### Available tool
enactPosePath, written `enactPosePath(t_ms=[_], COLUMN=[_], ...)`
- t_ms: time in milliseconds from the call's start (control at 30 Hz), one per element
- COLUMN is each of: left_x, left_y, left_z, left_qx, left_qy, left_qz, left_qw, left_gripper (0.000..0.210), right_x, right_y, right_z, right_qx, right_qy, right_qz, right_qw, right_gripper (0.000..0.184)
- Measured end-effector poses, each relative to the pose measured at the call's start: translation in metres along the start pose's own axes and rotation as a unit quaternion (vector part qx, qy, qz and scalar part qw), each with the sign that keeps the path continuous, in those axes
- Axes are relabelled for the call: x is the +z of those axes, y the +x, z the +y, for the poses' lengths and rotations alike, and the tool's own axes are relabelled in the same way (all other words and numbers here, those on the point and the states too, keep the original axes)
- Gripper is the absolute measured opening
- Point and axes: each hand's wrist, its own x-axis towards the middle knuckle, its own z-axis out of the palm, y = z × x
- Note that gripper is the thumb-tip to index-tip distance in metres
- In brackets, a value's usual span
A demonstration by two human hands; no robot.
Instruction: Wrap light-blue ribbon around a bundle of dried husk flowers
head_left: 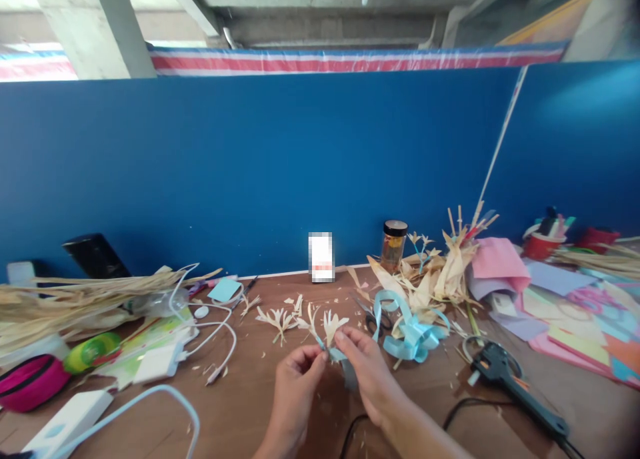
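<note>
My left hand (301,382) pinches the lower part of a pale dried-husk flower spray (313,325), near a strip of light-blue ribbon. My right hand (367,369) closes just beside it, thumb and forefinger at the base of a cream dried-husk flower (333,325). Between the hands, a light-blue ribbon tail (349,372) hangs down, partly hidden by fingers. Exactly where each fingertip grips is hard to make out. Just left, another husk flower (279,320) lies on the table. Scissors (379,321) and a looped blue ribbon (415,339) lie to the right.
A black glue gun (520,385) with its cord lies at right. Behind it are dried husks (455,269), a lidded jar (395,244) and coloured papers (575,325). White cables (227,325), a power strip (70,425) and a pink pouch (33,382) occupy the left. A blue partition (280,165) stands behind.
</note>
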Motion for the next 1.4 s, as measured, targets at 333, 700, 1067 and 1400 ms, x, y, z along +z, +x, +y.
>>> enactPosePath(t_ms=[333,700,1067,1400], left_x=[0.0,0.0,-0.003,-0.004], left_y=[0.001,0.001,0.005,0.004], left_z=[-0.003,-0.006,-0.013,-0.013], left_qx=[-0.004,-0.003,-0.028,-0.052], left_qy=[-0.013,-0.012,-0.034,-0.081], left_qz=[-0.032,-0.015,-0.009,0.003], left_qw=[0.999,1.0,0.999,0.995], left_gripper=[0.019,0.018,0.022,0.017], right_x=[-0.006,-0.005,-0.002,-0.003], right_y=[-0.002,0.001,0.002,0.001], right_z=[-0.004,0.002,0.006,0.009], right_qx=[0.084,0.055,0.024,0.049], right_qy=[0.064,0.061,0.085,0.114], right_qz=[-0.078,-0.019,-0.006,-0.027], right_qw=[0.991,0.996,0.996,0.992], right_gripper=[0.024,0.024,0.023,0.023])
